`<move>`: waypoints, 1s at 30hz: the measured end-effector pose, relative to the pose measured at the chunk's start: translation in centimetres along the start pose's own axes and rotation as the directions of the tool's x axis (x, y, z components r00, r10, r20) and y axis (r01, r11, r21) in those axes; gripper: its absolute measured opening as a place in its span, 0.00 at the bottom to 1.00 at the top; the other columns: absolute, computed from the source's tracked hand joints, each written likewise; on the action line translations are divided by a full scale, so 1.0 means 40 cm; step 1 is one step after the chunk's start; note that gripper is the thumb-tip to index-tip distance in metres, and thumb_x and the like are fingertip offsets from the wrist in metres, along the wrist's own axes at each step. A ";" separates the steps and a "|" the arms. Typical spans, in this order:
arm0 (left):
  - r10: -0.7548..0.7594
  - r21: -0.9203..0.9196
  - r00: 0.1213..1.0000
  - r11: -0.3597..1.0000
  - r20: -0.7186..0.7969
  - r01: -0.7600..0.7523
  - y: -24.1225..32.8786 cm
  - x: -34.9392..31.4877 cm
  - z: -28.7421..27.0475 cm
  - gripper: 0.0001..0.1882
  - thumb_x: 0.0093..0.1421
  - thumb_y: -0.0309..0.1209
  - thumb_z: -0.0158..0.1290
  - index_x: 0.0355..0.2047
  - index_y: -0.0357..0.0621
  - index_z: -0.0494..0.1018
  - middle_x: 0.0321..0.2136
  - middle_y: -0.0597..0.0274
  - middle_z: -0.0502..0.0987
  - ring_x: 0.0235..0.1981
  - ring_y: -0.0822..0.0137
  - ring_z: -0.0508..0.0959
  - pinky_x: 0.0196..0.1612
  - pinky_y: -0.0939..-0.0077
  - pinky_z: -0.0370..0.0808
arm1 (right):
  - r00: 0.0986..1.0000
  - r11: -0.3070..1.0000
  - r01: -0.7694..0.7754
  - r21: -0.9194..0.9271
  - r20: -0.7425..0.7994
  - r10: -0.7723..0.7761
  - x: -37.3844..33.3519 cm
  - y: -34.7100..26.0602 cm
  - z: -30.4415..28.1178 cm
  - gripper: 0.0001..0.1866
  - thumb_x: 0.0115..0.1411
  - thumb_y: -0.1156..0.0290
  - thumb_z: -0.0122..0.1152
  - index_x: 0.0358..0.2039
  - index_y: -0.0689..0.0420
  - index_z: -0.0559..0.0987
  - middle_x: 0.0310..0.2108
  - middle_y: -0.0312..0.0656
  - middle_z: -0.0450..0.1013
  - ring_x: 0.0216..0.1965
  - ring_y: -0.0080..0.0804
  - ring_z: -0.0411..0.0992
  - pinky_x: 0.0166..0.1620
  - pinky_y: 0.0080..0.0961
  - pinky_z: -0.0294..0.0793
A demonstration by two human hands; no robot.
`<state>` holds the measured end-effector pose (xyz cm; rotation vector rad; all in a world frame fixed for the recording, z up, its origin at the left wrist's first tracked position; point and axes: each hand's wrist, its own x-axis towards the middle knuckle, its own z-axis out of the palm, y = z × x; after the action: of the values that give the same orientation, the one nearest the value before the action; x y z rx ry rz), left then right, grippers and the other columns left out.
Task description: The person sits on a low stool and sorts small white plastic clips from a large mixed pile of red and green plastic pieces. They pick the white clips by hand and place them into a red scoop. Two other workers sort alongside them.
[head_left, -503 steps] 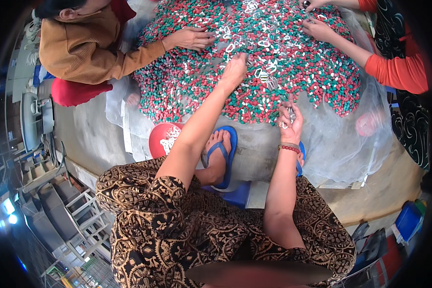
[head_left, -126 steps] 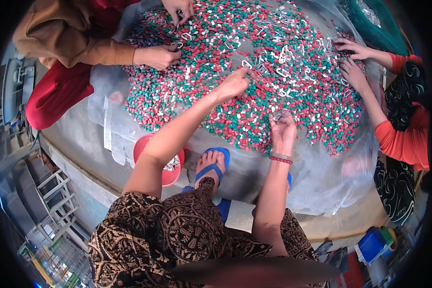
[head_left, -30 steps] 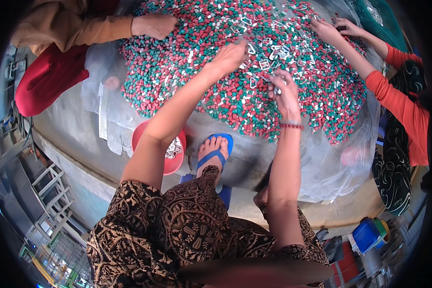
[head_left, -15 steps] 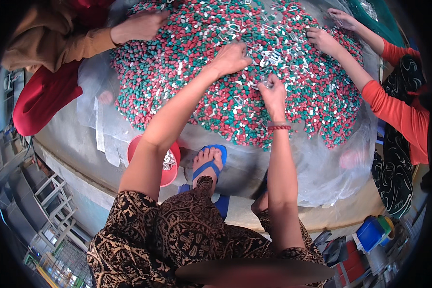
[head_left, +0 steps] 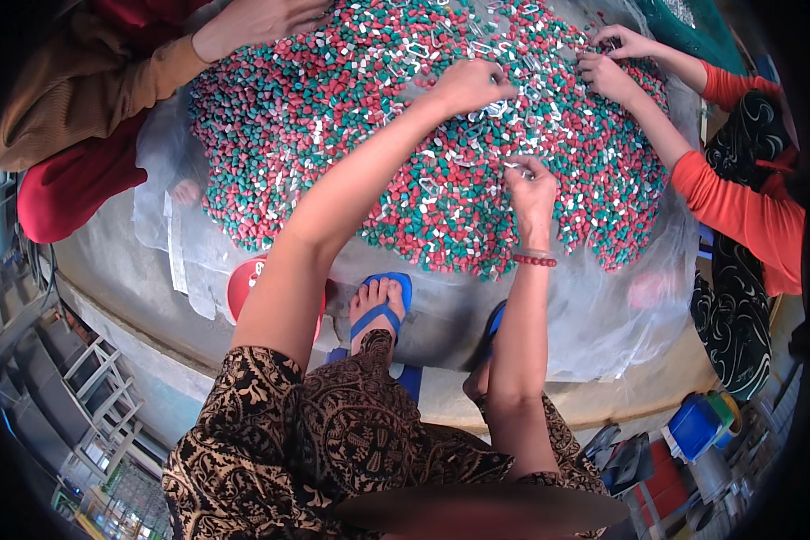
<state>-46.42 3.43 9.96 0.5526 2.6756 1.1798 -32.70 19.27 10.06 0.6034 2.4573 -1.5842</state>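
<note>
A wide heap of small red, green and white pieces lies spread on a clear plastic sheet. My left hand reaches over the middle of it, fingers curled together beside several clear and white link-shaped pieces; what they grip is hidden. Nearer to me, my right hand, with a red bead bracelet at the wrist, is closed in a pinch over the heap. A small whitish piece shows at its fingertips, too small to name.
At the left, a person's hand is over the heap's far edge; at the right, another person's two hands pick at it. Partly behind my left forearm stands a red basin. Plastic sheeting hangs over the near edge.
My left hand has moved farther away and to the right. My right hand has shifted slightly right and nearer; a clear piece seen in its fingers earlier no longer shows. The left person's hand moved away from me.
</note>
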 end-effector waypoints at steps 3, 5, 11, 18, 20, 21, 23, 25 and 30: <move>0.160 0.462 0.987 0.877 -0.018 -0.134 -0.017 -0.017 0.067 0.19 0.55 0.44 0.52 0.35 0.40 0.72 0.28 0.49 0.76 0.35 0.51 0.77 0.36 0.57 0.72 | 0.989 0.958 -0.118 0.263 -0.056 0.137 0.004 0.040 -0.022 0.18 0.47 0.71 0.60 0.41 0.62 0.77 0.23 0.39 0.72 0.18 0.23 0.67 0.25 0.23 0.67; 0.154 0.515 0.987 0.844 0.038 -0.152 -0.021 -0.032 0.086 0.18 0.55 0.44 0.52 0.36 0.41 0.71 0.27 0.50 0.76 0.36 0.51 0.77 0.36 0.56 0.72 | 0.973 0.995 -0.053 0.085 -0.220 0.070 0.005 0.073 -0.027 0.20 0.47 0.69 0.62 0.42 0.63 0.76 0.24 0.41 0.72 0.21 0.25 0.68 0.28 0.24 0.68; -0.188 -0.517 0.973 0.824 0.135 0.231 0.013 -0.060 -0.016 0.15 0.59 0.40 0.50 0.33 0.39 0.70 0.22 0.59 0.74 0.27 0.68 0.77 0.22 0.73 0.70 | 0.989 0.917 0.045 -0.396 -0.115 -0.098 -0.011 0.118 0.019 0.21 0.45 0.62 0.68 0.35 0.63 0.75 0.32 0.57 0.74 0.36 0.52 0.73 0.39 0.40 0.70; -0.143 -0.877 0.962 0.398 0.233 0.271 0.058 0.038 -0.062 0.11 0.55 0.28 0.54 0.37 0.38 0.71 0.31 0.57 0.76 0.25 0.72 0.76 0.19 0.81 0.71 | 0.970 0.767 -0.212 0.605 0.037 0.239 -0.034 0.047 0.008 0.14 0.50 0.74 0.58 0.38 0.58 0.69 0.32 0.46 0.73 0.29 0.38 0.73 0.32 0.30 0.75; -0.119 -0.741 0.977 0.637 0.178 0.213 0.049 0.124 -0.019 0.10 0.55 0.29 0.55 0.37 0.38 0.73 0.32 0.57 0.77 0.25 0.73 0.76 0.22 0.78 0.72 | 0.979 0.467 -0.196 0.862 0.142 0.148 -0.060 0.047 -0.018 0.17 0.52 0.78 0.53 0.44 0.56 0.67 0.37 0.45 0.73 0.31 0.34 0.73 0.31 0.25 0.75; -0.143 -0.471 0.986 0.867 0.081 0.164 0.039 0.171 0.004 0.12 0.55 0.34 0.56 0.35 0.39 0.77 0.33 0.54 0.78 0.27 0.67 0.78 0.28 0.73 0.75 | 0.965 0.356 -0.236 0.904 0.175 0.193 -0.072 0.052 -0.027 0.21 0.53 0.78 0.52 0.49 0.56 0.65 0.39 0.47 0.72 0.32 0.35 0.73 0.30 0.25 0.76; -0.161 -0.010 0.987 0.987 0.001 0.161 0.026 0.252 0.059 0.11 0.55 0.34 0.54 0.33 0.39 0.77 0.33 0.49 0.78 0.29 0.61 0.79 0.31 0.69 0.76 | 0.951 0.046 -0.308 0.950 0.307 0.026 -0.092 0.062 -0.040 0.28 0.55 0.77 0.52 0.57 0.54 0.61 0.43 0.49 0.70 0.38 0.38 0.72 0.35 0.30 0.78; -0.137 0.277 0.989 0.950 -0.050 0.145 0.023 0.293 0.107 0.11 0.54 0.33 0.52 0.31 0.39 0.77 0.33 0.45 0.77 0.33 0.53 0.79 0.34 0.63 0.76 | 0.953 -0.149 -0.285 0.947 0.296 0.062 -0.115 0.070 -0.035 0.26 0.56 0.76 0.52 0.57 0.54 0.61 0.45 0.50 0.69 0.40 0.40 0.71 0.36 0.31 0.78; 0.176 0.264 0.982 0.946 0.069 -0.188 0.098 0.197 0.197 0.06 0.49 0.23 0.49 0.28 0.37 0.73 0.28 0.44 0.76 0.36 0.48 0.78 0.38 0.56 0.75 | 0.956 -0.381 -0.233 0.895 0.282 0.077 -0.137 0.084 -0.022 0.21 0.60 0.71 0.50 0.55 0.55 0.64 0.42 0.48 0.68 0.38 0.39 0.68 0.37 0.30 0.78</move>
<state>-50.30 14.34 7.51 0.8736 2.8137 0.8319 -26.25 19.91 9.49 0.8375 -0.0322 -3.0457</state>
